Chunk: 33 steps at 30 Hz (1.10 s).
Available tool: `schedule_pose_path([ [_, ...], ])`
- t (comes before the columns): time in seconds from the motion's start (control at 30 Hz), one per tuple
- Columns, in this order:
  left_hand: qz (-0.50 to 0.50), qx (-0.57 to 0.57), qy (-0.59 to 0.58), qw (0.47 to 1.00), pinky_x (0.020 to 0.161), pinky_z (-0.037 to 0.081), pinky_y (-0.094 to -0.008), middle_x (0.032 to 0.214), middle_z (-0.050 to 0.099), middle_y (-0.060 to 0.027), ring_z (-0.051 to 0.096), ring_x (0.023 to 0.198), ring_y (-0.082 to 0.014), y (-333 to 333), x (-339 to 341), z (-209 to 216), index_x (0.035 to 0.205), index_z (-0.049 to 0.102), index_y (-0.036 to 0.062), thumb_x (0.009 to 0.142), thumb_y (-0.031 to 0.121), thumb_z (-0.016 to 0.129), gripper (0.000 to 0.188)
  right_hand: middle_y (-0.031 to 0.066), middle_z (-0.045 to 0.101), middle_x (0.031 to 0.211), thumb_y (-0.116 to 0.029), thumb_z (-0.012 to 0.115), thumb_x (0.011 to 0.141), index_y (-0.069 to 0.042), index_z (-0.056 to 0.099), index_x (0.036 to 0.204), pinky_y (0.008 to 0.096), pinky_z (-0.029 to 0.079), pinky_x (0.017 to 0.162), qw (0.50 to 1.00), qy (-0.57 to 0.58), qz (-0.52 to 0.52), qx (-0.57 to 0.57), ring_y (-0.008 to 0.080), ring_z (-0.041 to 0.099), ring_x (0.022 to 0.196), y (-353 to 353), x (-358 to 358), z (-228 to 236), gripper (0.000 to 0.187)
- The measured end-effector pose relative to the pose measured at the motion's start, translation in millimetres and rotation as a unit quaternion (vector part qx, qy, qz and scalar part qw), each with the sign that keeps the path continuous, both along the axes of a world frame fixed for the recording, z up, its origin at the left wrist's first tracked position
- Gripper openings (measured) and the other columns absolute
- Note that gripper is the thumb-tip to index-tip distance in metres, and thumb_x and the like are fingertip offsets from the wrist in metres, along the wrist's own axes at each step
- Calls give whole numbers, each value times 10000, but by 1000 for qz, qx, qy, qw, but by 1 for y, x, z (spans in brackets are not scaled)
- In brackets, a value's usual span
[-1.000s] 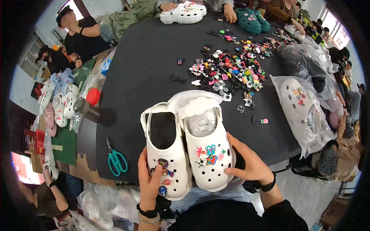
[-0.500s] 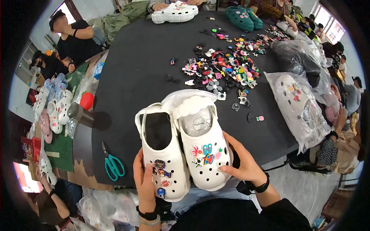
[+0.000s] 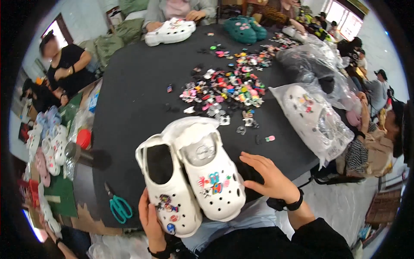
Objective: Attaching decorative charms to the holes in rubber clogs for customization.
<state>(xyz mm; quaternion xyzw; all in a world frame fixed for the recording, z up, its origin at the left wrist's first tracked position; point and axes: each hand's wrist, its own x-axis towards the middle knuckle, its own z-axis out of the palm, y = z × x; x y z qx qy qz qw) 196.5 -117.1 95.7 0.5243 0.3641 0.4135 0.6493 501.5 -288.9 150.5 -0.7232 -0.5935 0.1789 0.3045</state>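
A pair of white clogs rests at the table's near edge, toes toward me. Colourful charms dot the left clog [image 3: 186,216] along its outer side, and more charms cluster on the upper of the right clog [image 3: 228,202]. Clear plastic and white padding fill the right clog's heel opening. My left hand [image 3: 151,222] grips the outer side of the left clog. Beside the right clog, my right hand [image 3: 271,181] is open with fingers spread; its thumb is close to the clog's edge, and I cannot tell if it touches.
A pile of loose charms [image 3: 228,84] covers the table's middle. Bagged clogs [image 3: 308,116] lie right, teal-handled scissors [image 3: 118,207] left, near a metal bottle [image 3: 79,154]. Across the table, another person's hands hold a white clog [image 3: 170,32] near green clogs [image 3: 241,31].
My right hand has let go of the right clog and moved off to its right, fingers opening. The left hand keeps its hold. The whole view has shifted, with the table scene lower and further left.
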Motion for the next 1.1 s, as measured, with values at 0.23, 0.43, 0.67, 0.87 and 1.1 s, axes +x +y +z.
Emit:
schedule_pose_path([
  [0.23, 15, 67, 29, 997, 1032, 388, -356, 1347, 498, -185, 512, 1205, -234, 1, 6, -10, 1376, 395, -85, 1017, 148, 379, 429, 137, 673, 1049, -197, 694, 823, -80, 624, 1162, 403, 499, 813, 982, -163, -97, 26, 321, 640, 956, -16, 73, 28, 365],
  [0.43, 34, 48, 8, 998, 996, 432, -364, 1340, 502, -191, 554, 1155, -240, 1, 10, -9, 1356, 411, -89, 1023, 163, 362, 421, 73, 677, 896, -175, 687, 812, -115, 658, 1109, 370, 516, 704, 979, -160, -126, -30, 259, 657, 802, 2, 103, 37, 304],
  [0.67, 61, 76, 62, 993, 970, 458, -354, 1277, 540, -178, 579, 1099, -218, 3, 8, -12, 1337, 427, -89, 1025, 194, 333, 431, 43, 637, 906, -196, 687, 799, -187, 685, 1055, 379, 520, 725, 973, -223, -45, -50, 250, 645, 862, 15, 107, 18, 256],
  [0.87, 47, 98, 55, 993, 978, 450, -361, 1277, 539, -177, 574, 1108, -223, 7, 1, -20, 1334, 434, -88, 1017, 202, 343, 439, 21, 614, 945, -193, 712, 772, -196, 682, 1023, 370, 521, 735, 971, -227, -8, -77, 230, 639, 894, 13, 108, 1, 253],
  [1.1, 59, 117, 71, 989, 982, 446, -368, 1277, 536, -183, 575, 1108, -230, 6, 3, -19, 1332, 430, -90, 1016, 207, 345, 442, 42, 593, 1023, -159, 759, 725, -154, 635, 1002, 377, 510, 794, 978, -206, 14, -38, 250, 607, 994, 24, 121, 8, 304],
])
